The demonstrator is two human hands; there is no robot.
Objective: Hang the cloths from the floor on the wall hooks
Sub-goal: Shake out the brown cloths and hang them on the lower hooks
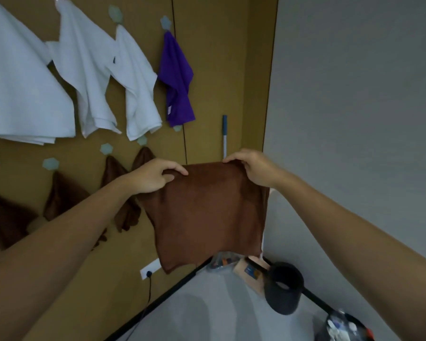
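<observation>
2 hands (155, 177) (252, 168) at top of cloth (207, 212)

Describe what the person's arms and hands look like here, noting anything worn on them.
Both arms are bare: no sleeve shows on the left forearm or the right forearm as far as the picture's edge. The left hand and right hand wear no gloves. No watch, bracelet or ring shows on the parts in view.
</observation>
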